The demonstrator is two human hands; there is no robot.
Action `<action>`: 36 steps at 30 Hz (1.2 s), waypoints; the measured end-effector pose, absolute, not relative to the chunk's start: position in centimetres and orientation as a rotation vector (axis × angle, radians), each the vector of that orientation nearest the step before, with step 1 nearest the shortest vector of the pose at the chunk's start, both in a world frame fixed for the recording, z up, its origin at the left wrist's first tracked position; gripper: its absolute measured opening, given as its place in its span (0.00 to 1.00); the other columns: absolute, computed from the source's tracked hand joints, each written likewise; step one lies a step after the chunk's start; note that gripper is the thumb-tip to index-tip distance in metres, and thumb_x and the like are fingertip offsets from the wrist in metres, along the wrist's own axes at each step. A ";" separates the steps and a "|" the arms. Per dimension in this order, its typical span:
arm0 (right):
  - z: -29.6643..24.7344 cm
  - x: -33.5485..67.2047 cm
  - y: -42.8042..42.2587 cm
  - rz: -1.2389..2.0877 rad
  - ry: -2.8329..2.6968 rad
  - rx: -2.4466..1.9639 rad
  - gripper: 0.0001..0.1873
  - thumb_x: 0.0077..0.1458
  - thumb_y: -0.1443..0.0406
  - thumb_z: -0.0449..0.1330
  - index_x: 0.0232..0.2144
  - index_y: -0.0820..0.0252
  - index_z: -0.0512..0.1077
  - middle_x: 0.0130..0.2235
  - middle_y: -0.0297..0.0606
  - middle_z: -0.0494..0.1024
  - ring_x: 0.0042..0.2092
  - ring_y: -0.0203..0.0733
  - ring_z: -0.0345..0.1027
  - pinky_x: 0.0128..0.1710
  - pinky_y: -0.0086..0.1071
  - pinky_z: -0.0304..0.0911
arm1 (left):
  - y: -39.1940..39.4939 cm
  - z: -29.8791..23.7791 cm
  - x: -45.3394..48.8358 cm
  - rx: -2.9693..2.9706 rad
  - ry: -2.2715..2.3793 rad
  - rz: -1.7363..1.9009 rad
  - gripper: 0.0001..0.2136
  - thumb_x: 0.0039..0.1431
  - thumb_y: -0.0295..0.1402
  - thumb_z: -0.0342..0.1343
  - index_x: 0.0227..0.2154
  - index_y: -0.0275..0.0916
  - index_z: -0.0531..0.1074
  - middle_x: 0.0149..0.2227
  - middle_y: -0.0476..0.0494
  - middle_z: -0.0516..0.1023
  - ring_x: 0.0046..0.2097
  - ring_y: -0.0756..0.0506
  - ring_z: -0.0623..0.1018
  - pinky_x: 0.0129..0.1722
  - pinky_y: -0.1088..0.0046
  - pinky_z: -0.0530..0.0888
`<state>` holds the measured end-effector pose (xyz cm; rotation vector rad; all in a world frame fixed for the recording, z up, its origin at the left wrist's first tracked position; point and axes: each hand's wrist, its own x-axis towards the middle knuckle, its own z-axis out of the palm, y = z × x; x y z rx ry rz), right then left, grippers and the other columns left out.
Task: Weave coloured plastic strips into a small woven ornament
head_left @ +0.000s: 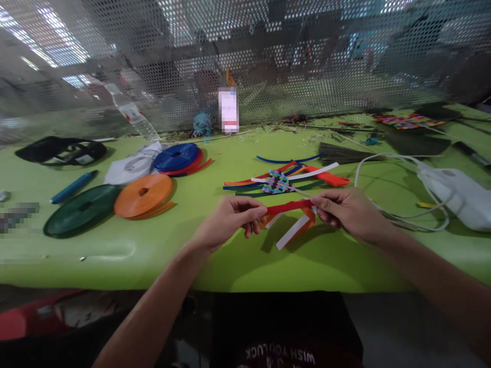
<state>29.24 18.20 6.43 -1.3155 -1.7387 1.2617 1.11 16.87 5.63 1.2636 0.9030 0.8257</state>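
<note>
My left hand [230, 217] and my right hand [347, 212] pinch the two ends of a red ribbon strip [288, 206] stretched between them just above the green table [115, 245]. Orange and white strips [293, 229] hang below the red one near my right hand. Just behind lies a small woven ribbon piece [278, 182] with blue, red, white and orange strips sticking out of it.
Ribbon rolls lie at the left: orange [143, 195], dark green [82, 209], blue on red [177, 157]. A blue pen [72, 186], a black strap [61, 151], a plastic bottle [132, 116], a white device with cable [454, 194] and a perforated metal screen [268, 61] are around.
</note>
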 end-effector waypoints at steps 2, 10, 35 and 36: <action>6.5 29.2 18.2 1.250 -1.756 -1.319 0.32 0.52 0.35 0.63 0.23 0.58 0.73 0.20 0.32 0.67 0.20 0.31 0.55 0.18 0.30 0.47 | 16.9 5.6 1.2 1.268 0.894 0.811 0.10 0.59 0.38 0.67 0.31 0.34 0.80 0.25 0.46 0.80 0.23 0.54 0.76 0.20 0.83 0.70; 6.3 29.3 18.4 1.367 -1.698 -1.403 0.31 0.49 0.37 0.67 0.26 0.60 0.75 0.21 0.32 0.69 0.21 0.32 0.58 0.18 0.30 0.48 | 16.9 5.3 1.0 1.301 0.924 0.816 0.06 0.58 0.33 0.67 0.32 0.34 0.82 0.28 0.45 0.82 0.25 0.54 0.77 0.22 0.82 0.72; 6.5 30.4 18.6 1.288 -1.895 -1.348 0.23 0.51 0.46 0.69 0.26 0.57 0.70 0.19 0.29 0.69 0.20 0.32 0.59 0.18 0.28 0.52 | 16.4 6.2 1.0 1.561 0.989 0.460 0.11 0.54 0.39 0.69 0.32 0.36 0.81 0.25 0.47 0.80 0.24 0.52 0.73 0.23 0.79 0.68; 6.5 30.5 18.7 1.296 -1.908 -1.351 0.23 0.51 0.46 0.69 0.26 0.57 0.71 0.19 0.29 0.69 0.20 0.32 0.59 0.18 0.28 0.52 | 16.7 6.7 1.0 1.638 1.001 0.462 0.11 0.56 0.40 0.67 0.33 0.36 0.82 0.26 0.46 0.80 0.25 0.52 0.73 0.24 0.78 0.68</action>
